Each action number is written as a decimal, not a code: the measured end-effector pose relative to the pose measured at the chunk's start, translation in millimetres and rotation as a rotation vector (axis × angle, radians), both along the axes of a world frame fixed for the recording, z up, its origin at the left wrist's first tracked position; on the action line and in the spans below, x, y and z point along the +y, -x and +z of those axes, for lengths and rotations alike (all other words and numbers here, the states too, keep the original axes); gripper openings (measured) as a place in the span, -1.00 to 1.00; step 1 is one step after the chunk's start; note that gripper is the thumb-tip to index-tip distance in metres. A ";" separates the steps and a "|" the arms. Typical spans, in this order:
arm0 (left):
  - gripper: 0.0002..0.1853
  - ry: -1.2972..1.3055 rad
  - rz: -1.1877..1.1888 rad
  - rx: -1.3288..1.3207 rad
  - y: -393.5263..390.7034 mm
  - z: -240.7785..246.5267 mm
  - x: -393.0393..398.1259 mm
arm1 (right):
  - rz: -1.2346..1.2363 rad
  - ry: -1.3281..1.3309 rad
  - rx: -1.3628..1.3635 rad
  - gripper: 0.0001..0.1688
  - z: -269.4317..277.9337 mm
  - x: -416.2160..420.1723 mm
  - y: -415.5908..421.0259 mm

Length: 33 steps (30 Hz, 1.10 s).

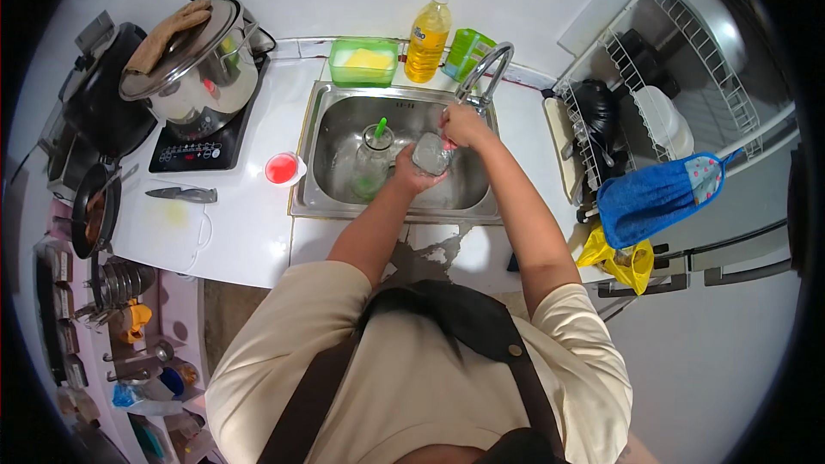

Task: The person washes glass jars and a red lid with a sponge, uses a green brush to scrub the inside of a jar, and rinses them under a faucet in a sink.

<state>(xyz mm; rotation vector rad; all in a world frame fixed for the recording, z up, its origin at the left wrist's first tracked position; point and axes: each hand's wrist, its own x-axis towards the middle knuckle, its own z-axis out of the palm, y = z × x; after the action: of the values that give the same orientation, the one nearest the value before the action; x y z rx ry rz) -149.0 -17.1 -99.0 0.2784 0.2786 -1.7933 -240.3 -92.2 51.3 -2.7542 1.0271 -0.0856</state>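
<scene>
Over the stainless steel sink [329,209], my left hand [416,174] holds a clear glass vessel [432,153] from below. My right hand [461,125] is at the vessel's right side, just under the gooseneck faucet [504,55], its fingers bent; something pink shows at the fingertips, too small to name. Left of my left hand, a clear glass pitcher [372,164] stands in the basin with a green handle [380,127] sticking out of its mouth. Whether water runs from the faucet is hard to tell.
Behind the sink stand a green tub [364,63] with a yellow sponge, and a bottle of yellow liquid [428,38]. Left are a red-topped container [281,169], a knife [187,194] and a steel pot [206,84] on an induction cooker [193,152]. A dish rack [635,100] stands right.
</scene>
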 end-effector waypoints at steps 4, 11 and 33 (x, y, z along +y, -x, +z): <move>-0.49 0.142 -0.129 -0.024 7.9 -6.4 9.1 | -0.223 -0.201 -0.009 -0.80 11.3 7.9 -17.8; -0.50 0.154 -0.085 -0.518 21.8 -0.4 2.9 | -0.042 -0.264 -0.200 -0.78 -20.5 -24.8 -16.3; 0.01 0.368 0.486 -1.759 12.9 -28.6 -1.3 | 0.211 -0.079 -0.178 -0.78 -46.2 16.2 36.0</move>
<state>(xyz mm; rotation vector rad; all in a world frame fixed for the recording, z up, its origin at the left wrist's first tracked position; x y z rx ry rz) -162.0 -18.4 -127.6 1.2303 -1.1106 -0.6028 -276.3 -76.0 5.1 -2.7058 0.6762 -0.2477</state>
